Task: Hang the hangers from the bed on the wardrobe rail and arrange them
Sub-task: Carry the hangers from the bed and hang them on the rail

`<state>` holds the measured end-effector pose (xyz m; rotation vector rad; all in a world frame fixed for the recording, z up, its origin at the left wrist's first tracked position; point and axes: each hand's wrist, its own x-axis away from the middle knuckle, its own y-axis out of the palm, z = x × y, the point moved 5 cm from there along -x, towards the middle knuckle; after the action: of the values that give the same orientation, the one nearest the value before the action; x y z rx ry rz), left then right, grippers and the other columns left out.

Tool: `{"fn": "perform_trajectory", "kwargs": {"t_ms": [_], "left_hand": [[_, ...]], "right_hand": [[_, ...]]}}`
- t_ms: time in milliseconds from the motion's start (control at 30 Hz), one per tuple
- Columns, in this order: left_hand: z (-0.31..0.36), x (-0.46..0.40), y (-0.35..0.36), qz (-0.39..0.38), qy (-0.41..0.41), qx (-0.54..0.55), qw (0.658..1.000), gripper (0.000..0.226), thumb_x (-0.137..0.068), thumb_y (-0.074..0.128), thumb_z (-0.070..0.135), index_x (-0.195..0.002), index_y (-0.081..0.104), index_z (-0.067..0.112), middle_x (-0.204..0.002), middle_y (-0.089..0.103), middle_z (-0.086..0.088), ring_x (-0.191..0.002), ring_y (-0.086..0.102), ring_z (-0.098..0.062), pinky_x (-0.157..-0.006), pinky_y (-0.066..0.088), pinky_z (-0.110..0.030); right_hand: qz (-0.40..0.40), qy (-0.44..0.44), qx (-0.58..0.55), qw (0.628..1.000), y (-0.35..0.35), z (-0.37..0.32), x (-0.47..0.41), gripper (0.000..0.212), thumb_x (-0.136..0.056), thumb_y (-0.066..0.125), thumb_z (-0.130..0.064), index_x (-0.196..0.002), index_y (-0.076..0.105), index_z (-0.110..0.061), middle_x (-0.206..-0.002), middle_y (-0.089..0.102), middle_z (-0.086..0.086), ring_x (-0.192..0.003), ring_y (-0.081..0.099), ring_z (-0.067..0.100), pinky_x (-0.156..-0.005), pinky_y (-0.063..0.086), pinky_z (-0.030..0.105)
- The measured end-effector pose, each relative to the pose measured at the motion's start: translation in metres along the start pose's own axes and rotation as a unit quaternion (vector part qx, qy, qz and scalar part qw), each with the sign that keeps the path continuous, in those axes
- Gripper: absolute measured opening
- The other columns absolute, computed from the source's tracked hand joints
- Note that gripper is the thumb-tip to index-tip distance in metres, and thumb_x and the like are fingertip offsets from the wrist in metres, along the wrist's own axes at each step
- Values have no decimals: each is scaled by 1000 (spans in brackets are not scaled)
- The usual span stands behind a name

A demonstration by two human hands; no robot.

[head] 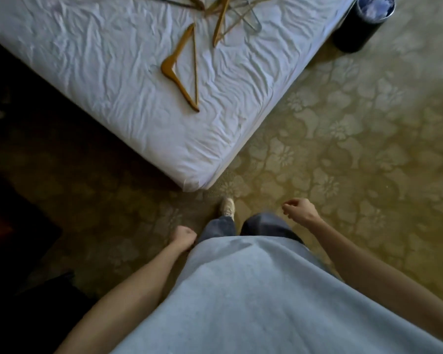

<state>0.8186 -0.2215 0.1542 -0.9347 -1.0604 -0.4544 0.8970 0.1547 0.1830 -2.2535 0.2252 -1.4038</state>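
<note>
A wooden hanger lies alone on the white bed sheet, nearest to me. Behind it, at the top edge of the view, several more wooden and wire hangers lie in a tangled heap, partly cut off. My left hand hangs by my left thigh, fingers loosely curled, holding nothing. Out in front of my right thigh, over the carpet, my right hand is empty too, its fingers loosely curled. Both hands are well short of the bed. No wardrobe rail is in view.
The bed's corner points at my feet. A dark round bin with pale contents stands on the floor at the bed's far right side. Patterned carpet spreads to the right. The left side is in deep shadow, with dark furniture.
</note>
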Motion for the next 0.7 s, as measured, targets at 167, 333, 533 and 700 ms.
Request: {"fn": "perform_trajectory", "kwargs": {"t_ms": [167, 333, 533, 700], "left_hand": [[224, -26, -8, -44, 126, 2, 991, 19, -97, 58, 17, -84, 71, 13, -80, 74, -5, -65, 68, -15, -54, 54, -25], [416, -50, 0, -58, 201, 0, 978, 17, -97, 58, 19, -88, 71, 12, -80, 74, -4, -65, 68, -13, -61, 57, -26], [515, -78, 1, -31, 129, -32, 991, 24, -96, 55, 13, -75, 67, 10, -75, 69, -9, -56, 61, -16, -52, 50, -27], [521, -80, -14, 5, 40, -3, 999, 24, -95, 60, 20, -84, 74, 4, -76, 74, -9, -58, 65, -17, -51, 53, -25]], "right_hand": [[42, 107, -34, 993, -86, 42, -40, 21, -94, 60, -21, -92, 75, -6, -85, 75, 8, -83, 69, 26, -82, 58, 42], [38, 181, -69, 980, -165, 70, -102, 19, -96, 61, -21, -94, 73, -6, -89, 76, 12, -76, 67, 26, -78, 58, 40], [22, 158, -45, 986, -277, 15, -196, 23, -91, 61, -20, -85, 77, -5, -85, 76, 13, -76, 69, 28, -76, 59, 40], [-17, 32, 24, 999, -340, -112, -264, 28, -90, 59, -21, -93, 75, 2, -91, 76, 18, -88, 71, 33, -75, 58, 40]]}}
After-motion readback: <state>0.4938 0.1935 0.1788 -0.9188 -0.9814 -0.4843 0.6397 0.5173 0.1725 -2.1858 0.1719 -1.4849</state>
